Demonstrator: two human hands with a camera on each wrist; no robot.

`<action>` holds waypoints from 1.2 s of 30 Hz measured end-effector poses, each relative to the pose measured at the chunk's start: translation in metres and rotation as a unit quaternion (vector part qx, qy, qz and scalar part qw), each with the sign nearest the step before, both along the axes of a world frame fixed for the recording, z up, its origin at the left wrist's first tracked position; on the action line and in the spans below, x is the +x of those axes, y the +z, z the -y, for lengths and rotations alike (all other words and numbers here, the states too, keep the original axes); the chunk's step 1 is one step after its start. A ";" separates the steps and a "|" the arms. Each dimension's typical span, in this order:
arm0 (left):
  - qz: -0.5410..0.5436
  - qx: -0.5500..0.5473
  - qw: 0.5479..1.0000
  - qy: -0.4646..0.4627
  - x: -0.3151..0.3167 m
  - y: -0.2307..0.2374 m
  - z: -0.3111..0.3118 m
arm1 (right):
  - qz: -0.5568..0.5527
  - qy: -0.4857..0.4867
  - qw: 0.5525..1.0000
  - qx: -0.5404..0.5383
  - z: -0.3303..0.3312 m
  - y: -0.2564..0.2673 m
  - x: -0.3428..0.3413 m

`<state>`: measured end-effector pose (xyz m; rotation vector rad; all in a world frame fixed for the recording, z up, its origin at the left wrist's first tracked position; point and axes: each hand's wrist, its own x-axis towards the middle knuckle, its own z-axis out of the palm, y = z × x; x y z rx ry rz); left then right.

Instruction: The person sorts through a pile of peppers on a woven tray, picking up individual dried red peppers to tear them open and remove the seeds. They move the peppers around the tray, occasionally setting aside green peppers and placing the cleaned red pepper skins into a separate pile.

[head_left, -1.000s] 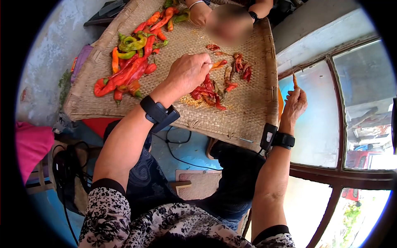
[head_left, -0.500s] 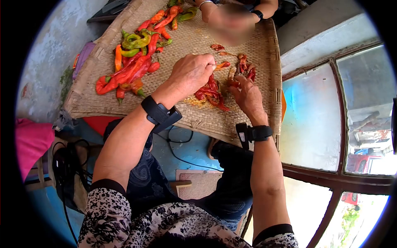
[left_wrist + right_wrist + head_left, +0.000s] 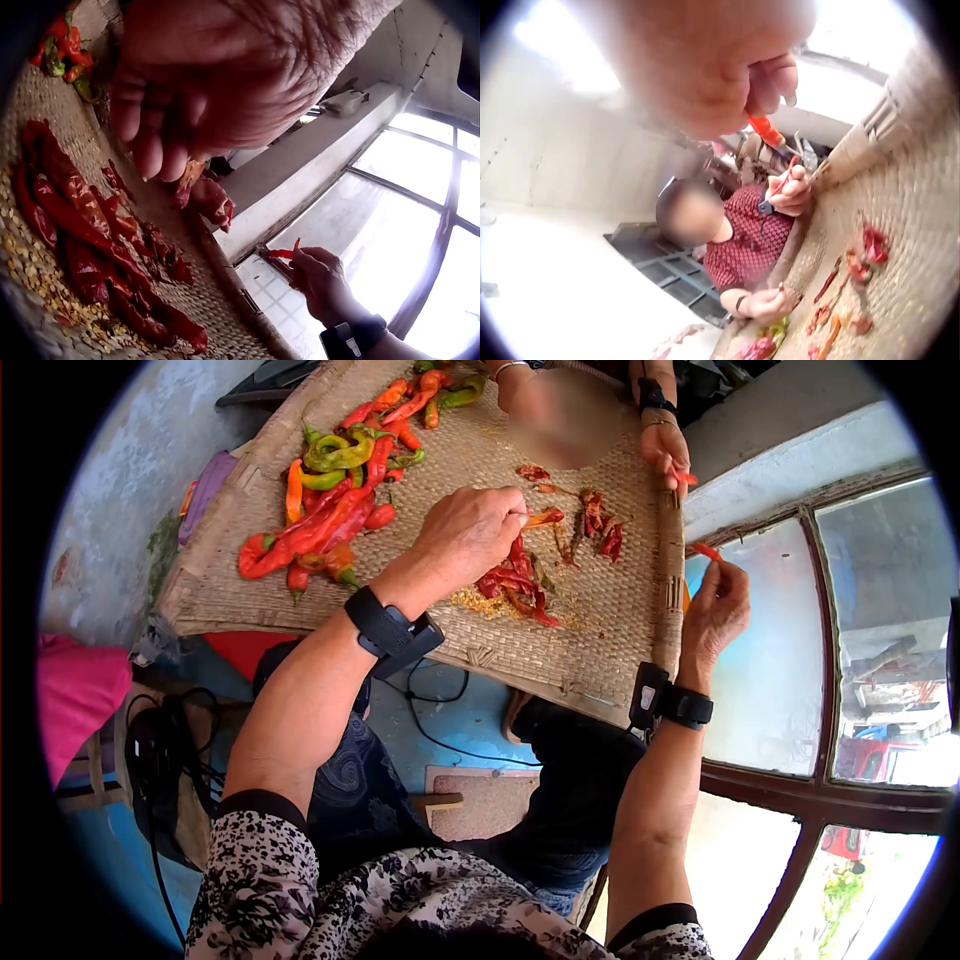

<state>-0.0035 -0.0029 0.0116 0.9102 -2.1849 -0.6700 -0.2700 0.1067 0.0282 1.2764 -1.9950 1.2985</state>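
In the head view my left hand [image 3: 468,535] stays over the middle of the woven tray [image 3: 610,650], pinching the stem end of an orange-red dried pepper [image 3: 545,517]. The left wrist view shows curled fingers above a heap of red dried peppers [image 3: 75,232] lying among loose yellow seeds [image 3: 45,292]. My right hand [image 3: 718,615] is raised beyond the tray's right edge, beside the window. Between its thumb and fingers it holds a small red pepper [image 3: 707,550], which shows orange-red in the right wrist view, just past the fingertips.
Fresh red and green peppers [image 3: 335,510] fill the tray's left side. Across from me another person [image 3: 754,232] sits at the far edge, one hand [image 3: 662,448] holding a red pepper. Framed window panes [image 3: 765,640] stand close on the right. A cable [image 3: 440,745] lies on the floor.
My right hand dipped to the dried peppers on the tray, then swung back out right, now with a red pepper. The other person's hand moved right. My left hand barely moved.
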 end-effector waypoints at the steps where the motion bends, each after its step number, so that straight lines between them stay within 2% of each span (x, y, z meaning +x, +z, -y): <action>1: 0.000 0.003 1.000 -0.003 -0.001 -0.001 0.000 | 0.038 -0.015 0.999 -0.018 -0.005 0.000 -0.010; 4: 0.008 0.019 1.000 -0.016 -0.005 0.001 -0.001 | 0.029 -0.122 0.984 0.128 -0.018 -0.015 -0.041; 6: 0.019 0.033 0.999 -0.023 -0.007 0.001 -0.003 | 0.005 -0.133 0.977 0.164 -0.020 -0.030 -0.044; 7: 0.025 0.039 0.998 -0.041 -0.010 0.000 -0.003 | -0.021 -0.093 0.979 0.179 -0.017 -0.018 -0.026; 9: 0.034 0.046 0.997 -0.059 -0.015 -0.001 -0.005 | 0.087 0.117 0.979 0.146 -0.006 -0.006 0.011; 10: 0.032 0.033 0.996 -0.076 -0.018 -0.002 -0.006 | -0.021 0.138 0.974 0.177 0.001 -0.001 0.030; 11: 0.032 0.019 0.995 -0.095 -0.020 -0.004 -0.007 | 0.033 0.203 0.951 0.229 0.001 0.009 0.056; 12: 0.035 0.020 0.994 -0.098 -0.023 -0.005 -0.006 | -0.037 0.267 0.938 0.219 0.006 -0.001 0.064; 13: 0.039 0.038 0.993 -0.109 -0.026 -0.007 -0.006 | -0.056 0.310 0.919 0.236 0.008 -0.009 0.068; 14: 0.042 0.056 0.990 -0.120 -0.028 -0.008 -0.006 | -0.019 0.313 0.901 0.299 0.010 -0.015 0.071; 16: 0.022 0.044 0.991 -0.121 -0.028 -0.008 -0.008 | -0.038 0.310 0.901 0.302 0.017 -0.023 0.071; 18: 0.001 0.032 0.992 -0.119 -0.025 -0.007 -0.007 | -0.069 0.256 0.928 0.263 0.018 -0.019 0.061; 20: 0.042 0.036 0.995 -0.080 -0.017 -0.004 -0.001 | -0.088 0.163 0.963 0.194 0.014 -0.007 0.042; 21: 0.076 0.055 0.992 -0.084 -0.009 0.004 -0.001 | -0.068 0.085 0.974 0.199 0.009 -0.005 0.030; 22: 0.075 0.056 0.992 -0.082 -0.001 -0.002 0.001 | -0.060 0.070 0.983 0.159 0.003 -0.002 0.016; 24: 0.179 -0.050 0.980 -0.076 0.009 -0.013 0.005 | -0.021 -0.105 0.964 0.244 -0.009 0.009 0.002; 25: 0.271 -0.002 0.960 -0.065 0.010 -0.010 0.005 | -0.059 -0.148 0.959 0.234 -0.013 0.004 -0.005; 26: 0.271 -0.002 0.960 -0.065 0.011 -0.012 0.004 | -0.098 -0.191 0.951 0.223 -0.015 -0.001 -0.009; 27: 0.278 -0.010 0.958 -0.065 0.012 -0.014 0.002 | -0.099 -0.191 0.951 0.223 -0.015 0.001 -0.004; 29: 0.285 -0.019 0.956 -0.064 0.012 -0.015 -0.002 | -0.020 -0.057 0.965 0.256 -0.012 0.004 0.011; 30: 0.302 -0.021 0.951 -0.066 0.010 -0.012 -0.005 | 0.236 0.196 0.945 0.116 -0.001 -0.025 -0.007; 31: 0.319 -0.023 0.945 -0.068 0.008 -0.009 -0.007 | 0.010 0.110 0.961 0.255 0.004 -0.021 0.021; 32: 0.320 -0.023 0.945 -0.067 0.005 -0.010 -0.007 | -0.028 0.197 0.949 0.243 0.015 -0.029 0.036; 33: 0.336 -0.034 0.939 -0.065 0.002 -0.013 -0.007 | -0.013 0.216 0.929 0.301 0.020 -0.034 0.055; 34: 0.353 -0.045 0.933 -0.062 0.001 -0.016 -0.006 | -0.054 0.231 0.911 0.336 0.026 -0.039 0.069; 36: 0.327 -0.069 0.941 -0.055 0.004 -0.021 -0.006 | -0.071 0.228 0.894 0.380 0.033 -0.040 0.092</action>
